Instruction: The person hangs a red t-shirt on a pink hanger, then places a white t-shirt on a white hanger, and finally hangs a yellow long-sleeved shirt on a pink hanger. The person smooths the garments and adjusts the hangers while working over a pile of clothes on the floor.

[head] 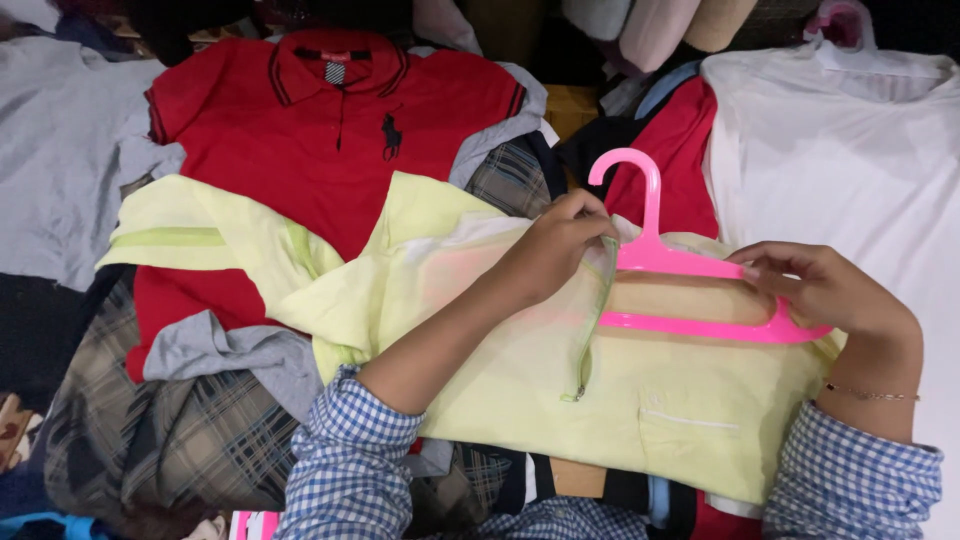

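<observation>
- At the middle of the pile, the pale yellow-green garment (560, 370) lay spread over other clothes, with the pink hanger (668, 262) set partly inside its neck opening, hook pointing up and away from the person.
- The left hand (555, 250) had its fingers pinched on the edge of the open zip placket, right beside the hanger's shoulder; the thin cloth could have slipped from that light pinch and let the opening fall shut over the hanger arm.
- The right hand (820, 290) had its fingers closed around the hanger's right end; a hard pull from there might have jammed the arm against the narrow neckline or strained the zip (590, 340).
- The garment's sleeve lay across the red polo shirt (300, 130) and near a grey piece (230, 350), so lifting could have dragged those along.
- The plaid cloth (130, 440) below looked loose, and the heap seemed unsteady as a base.
</observation>
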